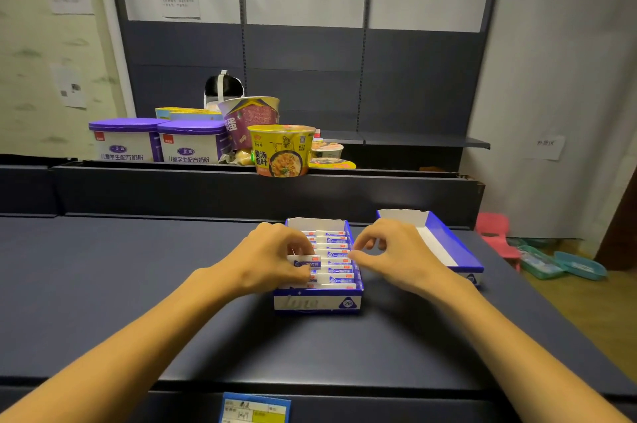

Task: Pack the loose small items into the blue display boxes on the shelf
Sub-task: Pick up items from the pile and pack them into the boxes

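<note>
- The left hand (275,259) is over the left side of the blue display box (317,302); its grip is closed on one small item (307,264), a white bar with a blue printed band, pinched between thumb and fingers.
- The blue display box stands in the middle of the dark worktop (120,284). It is blue and white cardboard, its near wall is marked "2B", and it is filled with a neat row of small white items (334,255) with blue and red labels.
- The right hand (396,253) is at the right edge of this box, fingers curled; I cannot tell if its grip holds anything.
- A second blue display box (448,243) lies just right of it, white inside.
</note>
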